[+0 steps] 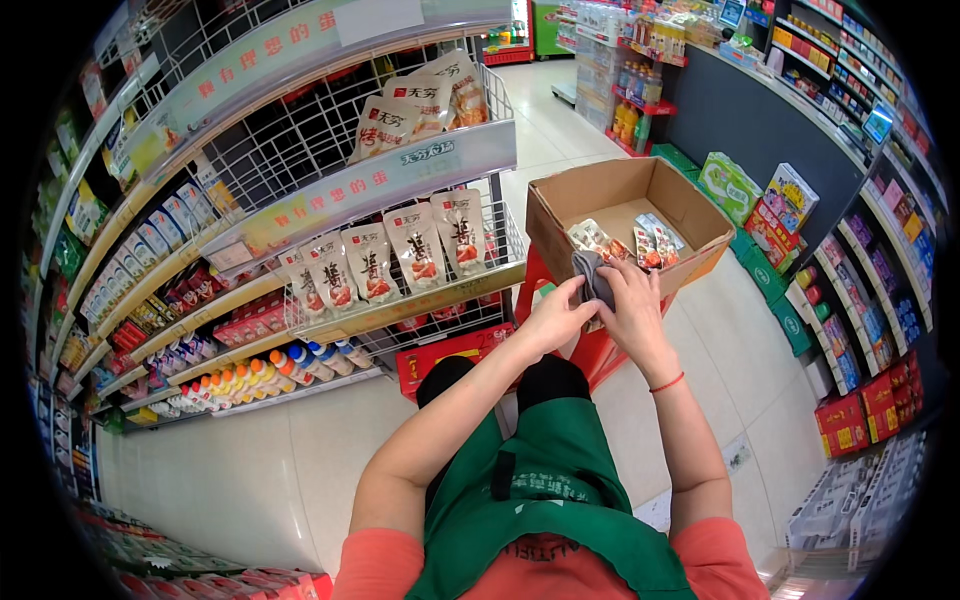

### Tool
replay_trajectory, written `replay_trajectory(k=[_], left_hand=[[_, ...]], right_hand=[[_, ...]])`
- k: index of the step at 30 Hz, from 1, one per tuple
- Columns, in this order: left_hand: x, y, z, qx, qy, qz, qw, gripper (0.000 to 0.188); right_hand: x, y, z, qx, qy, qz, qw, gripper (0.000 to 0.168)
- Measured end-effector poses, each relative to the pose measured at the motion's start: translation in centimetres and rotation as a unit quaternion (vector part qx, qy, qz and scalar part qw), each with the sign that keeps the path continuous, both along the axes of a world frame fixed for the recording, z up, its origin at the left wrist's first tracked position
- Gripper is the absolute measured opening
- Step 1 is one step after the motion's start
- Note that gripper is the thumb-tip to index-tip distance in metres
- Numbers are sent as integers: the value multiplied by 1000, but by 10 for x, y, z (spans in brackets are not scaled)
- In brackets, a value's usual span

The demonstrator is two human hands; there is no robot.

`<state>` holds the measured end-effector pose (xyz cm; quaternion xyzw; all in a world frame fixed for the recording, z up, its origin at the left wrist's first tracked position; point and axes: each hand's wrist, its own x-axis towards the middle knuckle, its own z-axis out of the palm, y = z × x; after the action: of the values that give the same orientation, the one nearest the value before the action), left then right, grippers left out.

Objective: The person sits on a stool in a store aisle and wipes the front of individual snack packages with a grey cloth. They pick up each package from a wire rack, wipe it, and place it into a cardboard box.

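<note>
My left hand [559, 315] and my right hand [631, 304] meet at the near edge of an open cardboard box [553, 217]. Both are closed on a folded grey cloth [592, 271]. Part of something may show below the cloth, but my fingers hide most of it. Inside the box lie several small printed snack pouches [657, 246], grouped toward its near side; one bunch of pouches [595, 235] is just beyond the cloth. The box rests on a red plastic stool [604, 361] in front of my knees.
To the left, wire shelf baskets [504, 236] hold a row of upright snack pouches [417, 246], with larger pouches [409, 109] above. Bottles [255, 379] line the lowest shelf. A red carton [420, 367] sits on the floor by the stool. A dark counter [739, 105] stands behind the box.
</note>
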<state>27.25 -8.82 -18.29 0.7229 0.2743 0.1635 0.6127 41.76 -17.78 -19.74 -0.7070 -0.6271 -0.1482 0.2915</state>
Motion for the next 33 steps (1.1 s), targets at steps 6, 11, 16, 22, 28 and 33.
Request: replay_trajectory(k=[6,11,16,22,28,33], left_hand=[[4,8,-29,-9,-3,39,999,64],[1,2,-20,-21,-19,44,999,61],[-8,1,-7,-18,-31,42,998,60],[-45,-3,38,6,-113,24,993,61],[-88,2,86,70,-182,44,980,60],[-117,21,124,203,-205,102,952,54]], right_hand=[[-3,4,-1,27,36,0,999,43],[-4,5,2,26,37,6,999,41],[-17,7,21,62,61,65,994,35],[-45,11,60,95,143,165,971,27],[-79,29,109,140,180,252,940,29],[-105,54,153,200,145,297,922,27]])
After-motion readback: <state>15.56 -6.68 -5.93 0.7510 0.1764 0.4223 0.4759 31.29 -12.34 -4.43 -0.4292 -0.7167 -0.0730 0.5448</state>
